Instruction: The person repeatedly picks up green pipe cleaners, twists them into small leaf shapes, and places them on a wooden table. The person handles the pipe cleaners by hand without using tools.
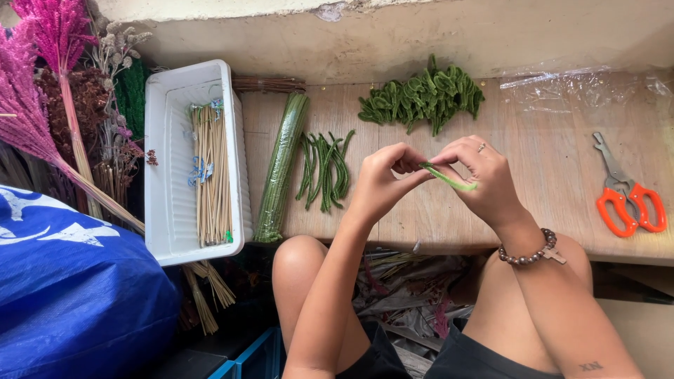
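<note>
Both hands, left hand [385, 179] and right hand [484, 175], pinch a green pipe cleaner [448, 178] between fingers above the counter [547, 175], apparently mid-bend; shaping it further calls for a steady grip.

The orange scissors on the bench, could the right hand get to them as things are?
Probably yes. The scissors lie on bare wood right of the right hand, nothing between, but its grip is on a green stem.

Tray [160, 210] holding sticks [212, 175] lies left of the cut stems [324, 170]; scissors [625, 193] lie far right on the table [547, 168]
</note>
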